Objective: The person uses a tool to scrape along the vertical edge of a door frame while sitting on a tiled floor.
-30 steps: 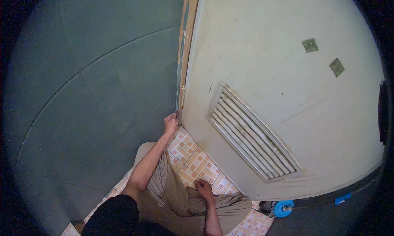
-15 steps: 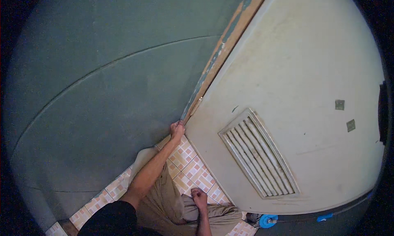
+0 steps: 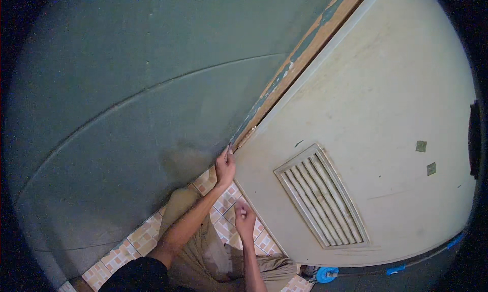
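Note:
My left hand (image 3: 225, 166) is raised to the lower part of a door frame (image 3: 277, 96), where bare tan wood shows beside patches of grey-green paint. Its fingers are pinched against the frame's edge, around a small, thin, dark thing too little to name. Just above the fingertips sits a hinge (image 3: 247, 136) between the frame and the pale door (image 3: 356, 104). My right hand (image 3: 245, 218) hovers over the tiled floor near the door's bottom edge, its fingers curled in. Whether it holds anything is hidden.
A slatted vent (image 3: 323, 198) is set low in the door. A grey-green wall (image 3: 117, 139) with a raised line fills the left. Patterned tiles (image 3: 140, 236) lie below, around my bent legs. Past the door's lower edge stands a blue round object (image 3: 326, 274).
My right hand has risen from near my lap toward the left hand. The left fingers have straightened a little at the frame edge. The view has shifted slightly.

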`<move>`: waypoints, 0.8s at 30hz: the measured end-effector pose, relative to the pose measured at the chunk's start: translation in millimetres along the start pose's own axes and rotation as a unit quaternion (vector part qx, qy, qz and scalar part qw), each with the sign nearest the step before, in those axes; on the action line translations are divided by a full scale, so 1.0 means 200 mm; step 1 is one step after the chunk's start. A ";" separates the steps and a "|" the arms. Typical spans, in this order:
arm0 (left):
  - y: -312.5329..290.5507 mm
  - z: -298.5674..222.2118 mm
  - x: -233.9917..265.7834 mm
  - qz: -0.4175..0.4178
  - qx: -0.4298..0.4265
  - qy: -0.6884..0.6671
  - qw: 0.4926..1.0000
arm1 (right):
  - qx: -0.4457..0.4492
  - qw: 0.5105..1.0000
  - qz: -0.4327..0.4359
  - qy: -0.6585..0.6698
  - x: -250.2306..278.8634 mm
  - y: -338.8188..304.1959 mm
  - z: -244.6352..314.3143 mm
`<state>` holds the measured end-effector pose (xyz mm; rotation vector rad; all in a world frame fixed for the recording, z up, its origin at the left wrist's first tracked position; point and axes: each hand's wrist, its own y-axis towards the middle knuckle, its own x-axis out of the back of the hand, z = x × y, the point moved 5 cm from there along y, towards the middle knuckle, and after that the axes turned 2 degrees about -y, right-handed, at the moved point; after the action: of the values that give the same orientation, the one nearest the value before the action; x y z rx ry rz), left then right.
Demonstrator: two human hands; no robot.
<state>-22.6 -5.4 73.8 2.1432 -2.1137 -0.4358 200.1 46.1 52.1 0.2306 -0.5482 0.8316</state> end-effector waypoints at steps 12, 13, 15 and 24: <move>-0.14 -0.32 0.21 0.245 -0.097 0.110 0.958 | 0.072 0.986 0.028 0.146 -0.16 0.64 0.53; -0.18 -0.29 0.20 0.322 -0.028 0.121 0.939 | 0.070 0.987 0.024 0.145 -0.14 0.64 0.52; -0.21 -0.25 0.26 0.263 -0.070 0.155 0.950 | 0.152 0.984 -0.079 -0.039 -0.09 0.59 0.68; -0.85 0.32 -0.01 0.696 0.003 0.241 0.677 | 0.153 0.968 -0.190 -0.062 -0.33 0.64 0.98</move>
<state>123.3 10.6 -33.5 0.0744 -2.5183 0.2916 -5.3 10.3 177.8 0.6536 -0.4704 0.5251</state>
